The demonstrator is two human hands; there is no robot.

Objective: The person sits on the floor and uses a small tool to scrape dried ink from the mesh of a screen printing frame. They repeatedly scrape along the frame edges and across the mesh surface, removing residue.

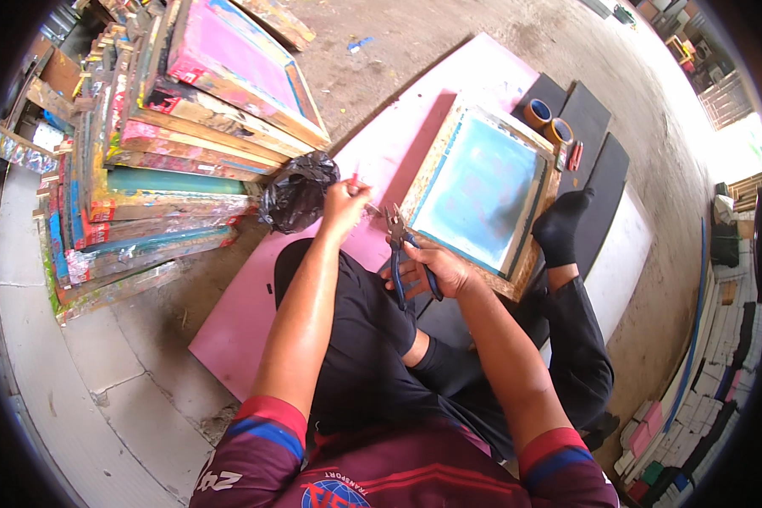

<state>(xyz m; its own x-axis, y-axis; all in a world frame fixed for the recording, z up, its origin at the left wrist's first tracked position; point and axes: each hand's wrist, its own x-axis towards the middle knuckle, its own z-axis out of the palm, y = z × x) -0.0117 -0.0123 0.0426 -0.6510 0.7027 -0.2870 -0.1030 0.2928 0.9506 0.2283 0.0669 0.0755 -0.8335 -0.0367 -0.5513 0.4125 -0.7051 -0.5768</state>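
My right hand [445, 267] is wrapped around the dark blue handles of a pair of pliers [396, 240], whose metal jaws point away from me. Just left of the jaws, the fingers of my left hand [342, 210] are pinched around a small reddish thing [355, 181], too small to name. A black plastic bag [300, 191] lies crumpled beside my left hand. To the right of the pliers rests a wooden screen-printing frame [516, 289] with blue-tinted mesh [479, 196], its near edge close to my right hand.
A pink board [244, 343] lies under the frame, with black panels [599, 203] at right. Two tape rolls [537, 113] and a red cutter [575, 157] sit beyond the frame. Stacked paint-stained frames [220, 127] rise at left. My black-socked foot [560, 229] is beside the frame.
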